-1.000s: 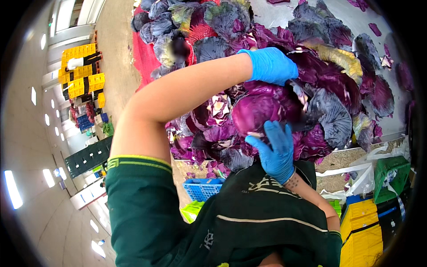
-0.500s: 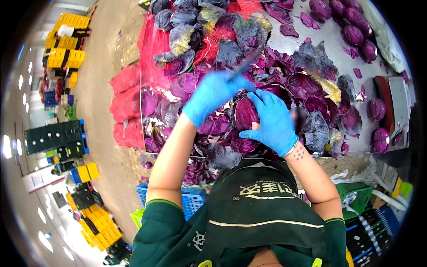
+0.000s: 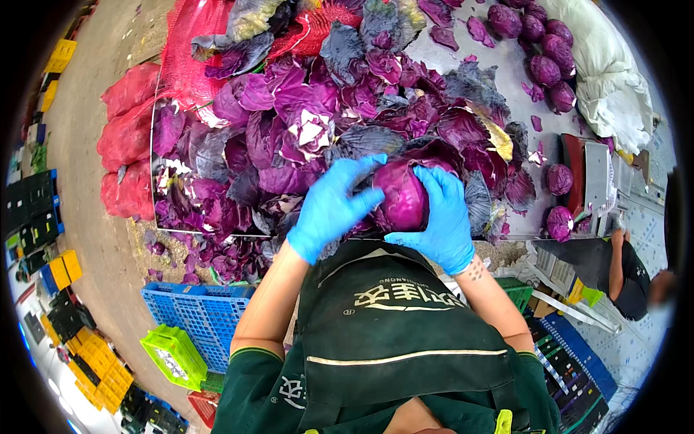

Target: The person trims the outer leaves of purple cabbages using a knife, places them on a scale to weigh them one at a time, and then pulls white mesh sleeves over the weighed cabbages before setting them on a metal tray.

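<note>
A red cabbage point(image 3: 402, 197), round and glossy purple, sits among loose leaves at the near edge of the metal table. My right hand point(image 3: 438, 217), in a blue glove, grips its right side, thumb at the near side and fingers over the top. At its left, my blue-gloved left hand point(image 3: 334, 206) has its fingers apart, the tips reaching the cabbage's edge, with nothing seen in them. A dark outer leaf point(image 3: 434, 153) curls behind the cabbage. Purple trimmed leaves point(image 3: 289, 134) are heaped around both hands, with a pale cut core point(image 3: 312, 134) among them. No knife shows now.
Whole red cabbages point(image 3: 557, 54) lie at the far right, beside a white sack point(image 3: 611, 72). A red and grey box-like device point(image 3: 594, 177) stands on the right. Red mesh sacks point(image 3: 129, 145) and a blue plastic pallet point(image 3: 199, 318) are at left. Another person's arm point(image 3: 617, 267) shows at right.
The knife in my left hand has gone from view, and that hand has come down nearer to me, fingers apart. The cabbage in my right hand shows more bare. The view has shifted right.
</note>
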`<state>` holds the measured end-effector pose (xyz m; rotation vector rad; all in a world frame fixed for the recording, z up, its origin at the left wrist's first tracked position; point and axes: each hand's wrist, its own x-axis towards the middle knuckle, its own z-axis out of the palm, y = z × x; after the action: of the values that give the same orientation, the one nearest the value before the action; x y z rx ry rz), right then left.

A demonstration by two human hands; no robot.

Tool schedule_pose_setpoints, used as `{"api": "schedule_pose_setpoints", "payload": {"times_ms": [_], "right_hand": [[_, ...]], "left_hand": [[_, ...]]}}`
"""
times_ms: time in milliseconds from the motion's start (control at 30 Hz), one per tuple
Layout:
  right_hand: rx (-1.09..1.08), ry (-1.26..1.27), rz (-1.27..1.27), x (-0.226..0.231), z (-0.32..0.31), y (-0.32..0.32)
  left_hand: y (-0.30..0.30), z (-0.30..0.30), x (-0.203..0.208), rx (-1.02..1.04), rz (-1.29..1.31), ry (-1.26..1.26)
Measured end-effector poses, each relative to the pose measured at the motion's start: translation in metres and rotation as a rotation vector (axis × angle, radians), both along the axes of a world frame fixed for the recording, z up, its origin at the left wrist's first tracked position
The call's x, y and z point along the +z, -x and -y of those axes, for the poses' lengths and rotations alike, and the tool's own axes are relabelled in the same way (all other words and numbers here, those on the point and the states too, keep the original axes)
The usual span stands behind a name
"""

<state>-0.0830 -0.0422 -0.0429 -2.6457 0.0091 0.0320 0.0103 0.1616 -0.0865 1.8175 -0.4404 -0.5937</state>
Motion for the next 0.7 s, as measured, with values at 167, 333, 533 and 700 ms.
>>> {"api": "schedule_pose_setpoints", "payload": {"times_ms": [167, 333, 533, 700], "right_hand": [[0.063, -0.025, 0.015, 0.007, -0.006, -0.033], [0.041, -0.02, 0.023, -0.001, -0.012, -0.046], [0.053, -0.093, -0.096, -0.006, 0.013, -0.034], [0.008, -0.458, -0.137, -0.019, 0.066, -0.029]], "left_hand": [[0.009, -0.016, 0.0, -0.051, 0.113, -0.113], [0.006, -0.014, -0.01, -0.075, 0.26, -0.341], [-0.047, 0.01, -0.058, 0.121, 0.289, -0.406], [-0.084, 0.033, -0.049, 0.026, 0.27, -0.515]]}}
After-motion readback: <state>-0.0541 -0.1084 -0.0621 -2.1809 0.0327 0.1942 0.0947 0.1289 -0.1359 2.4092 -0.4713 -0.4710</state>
